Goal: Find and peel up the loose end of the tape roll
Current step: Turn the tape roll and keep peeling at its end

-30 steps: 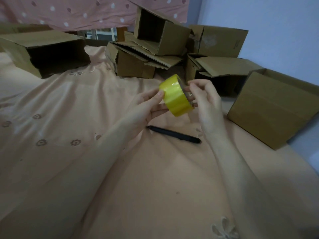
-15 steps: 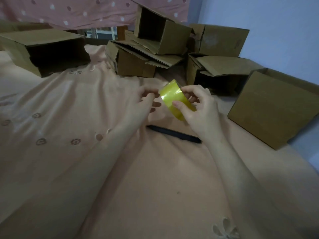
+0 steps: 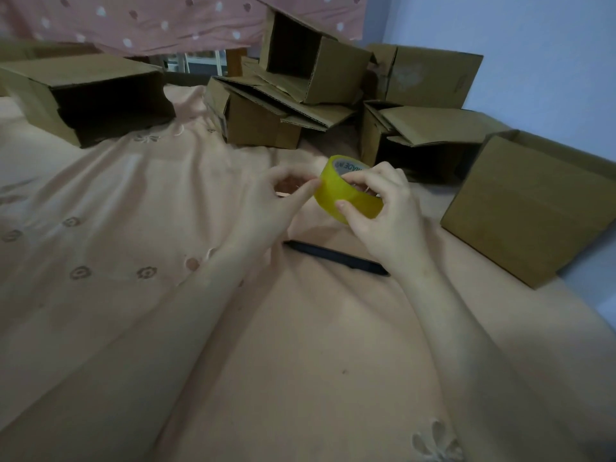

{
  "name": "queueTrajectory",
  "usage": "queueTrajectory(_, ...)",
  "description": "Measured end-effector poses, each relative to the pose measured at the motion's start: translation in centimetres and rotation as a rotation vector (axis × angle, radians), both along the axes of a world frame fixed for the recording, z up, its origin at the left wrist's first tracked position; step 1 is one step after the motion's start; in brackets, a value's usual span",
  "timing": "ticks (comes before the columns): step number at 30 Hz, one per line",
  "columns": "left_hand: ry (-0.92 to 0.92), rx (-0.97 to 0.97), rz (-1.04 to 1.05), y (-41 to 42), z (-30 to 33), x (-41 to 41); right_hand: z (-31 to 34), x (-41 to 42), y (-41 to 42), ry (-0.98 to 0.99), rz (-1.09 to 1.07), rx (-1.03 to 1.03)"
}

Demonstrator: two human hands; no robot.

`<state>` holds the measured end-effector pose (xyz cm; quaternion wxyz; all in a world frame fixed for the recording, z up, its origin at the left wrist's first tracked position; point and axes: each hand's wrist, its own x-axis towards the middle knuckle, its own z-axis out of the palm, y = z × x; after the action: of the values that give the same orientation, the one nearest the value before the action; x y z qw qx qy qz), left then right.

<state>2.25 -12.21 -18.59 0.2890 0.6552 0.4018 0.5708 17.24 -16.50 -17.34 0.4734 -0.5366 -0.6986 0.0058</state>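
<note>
Tape roll (image 3: 346, 191), yellow, was held in the air above the peach bedsheet (image 3: 116, 201), just beyond a black pen (image 3: 336, 257) lying on the sheet. The right hand (image 3: 383, 215) was closed around the roll, thumb pressed on the outer band and fingers curled over the printed core rim, apparently to keep it steady and angled toward the other hand. The left hand (image 3: 283, 195) was partly curled and gripped nothing; its fingertip was laid against the roll's left edge, judged to be feeling for the seam. No lifted tape end could be made out; the step was judged as searching, with peeling not yet begun. Open cardboard boxes (image 3: 260, 125) were piled at the far side of the bed, and one box (image 3: 530, 208) stood near on the right, presumably awaiting sealing.
</note>
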Motion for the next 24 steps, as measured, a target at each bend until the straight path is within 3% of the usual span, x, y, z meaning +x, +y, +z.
queueTrajectory(7, 0.186, 0.054, 0.005, 0.3, -0.8, -0.3, -0.2, -0.2, -0.2, -0.145, -0.035, -0.024)
queueTrajectory(17, 0.333, 0.147, -0.004, 1.2, -1.5, -0.5, -0.2, -0.6, -0.3, -0.194, -0.045, -0.125)
queueTrajectory(21, 0.321, 0.094, -0.050, 1.5, -1.7, -0.5, -0.2, -0.6, -0.3, -0.161, -0.038, -0.174)
queueTrajectory(24, 0.253, -0.048, -0.055, 1.8, -2.3, -0.9, -0.3, -0.3, 0.1, -0.064, -0.042, -0.200)
